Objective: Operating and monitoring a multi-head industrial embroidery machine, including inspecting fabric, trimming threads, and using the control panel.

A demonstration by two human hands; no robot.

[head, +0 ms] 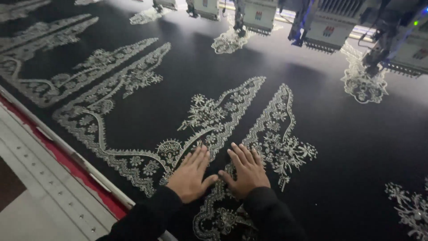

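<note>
While both of your palms lie flat on the stretched black cloth [347, 147], you grip nothing: your left hand [190, 175] and your right hand [246, 172] rest side by side, fingers straight and spread, thumbs almost meeting, on the pale silver floral lace embroidery [214, 120] just in front of you. The cloth runs taut from the red-edged grey metal frame rail [67, 178] at your left out to the row of white embroidery machine heads [327, 31] at the far side, well apart from your hands.

Judging from this, pressing down hard could slacken the cloth in the frame and pull the stitched motifs out of line, because the fabric looks held only by tension. A dragged fingertip could snag the raised thread loops. The dark sleeves [267, 214] sit close to the stitching and could catch it too.

The cloth looks smooth and matte with a faint sheen; the embroidery is fine, scalloped and leafy, standing slightly proud. The rail is hard, flat and dotted with small fasteners.
</note>
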